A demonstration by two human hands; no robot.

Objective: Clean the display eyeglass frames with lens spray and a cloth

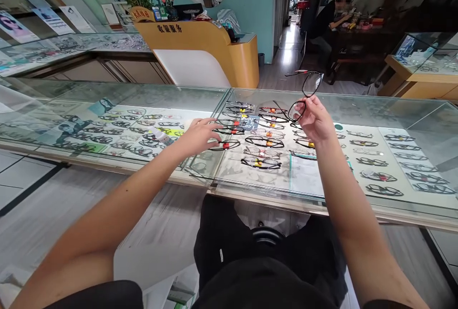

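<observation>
The right hand (pixel 315 119) pinched one black-framed pair of glasses (pixel 304 94) by its lower lens, raised above the glass counter (pixel 358 108). The left hand (pixel 198 135) lay with loosely spread fingers on a second frame (pixel 224 145) on that counter. A one-lens pinch could let the pair slip and drop onto the glass. Dozens more frames lay beneath; too many to count.

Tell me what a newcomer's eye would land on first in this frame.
Probably the black thin-rimmed eyeglasses raised above the long glass display counter, pinched in the right hand at centre right. Next, the left hand resting flat on the counter glass, over rows of dark spectacle frames laid out inside. Behind, a curved yellow reception desk stands against a teal wall.
</observation>
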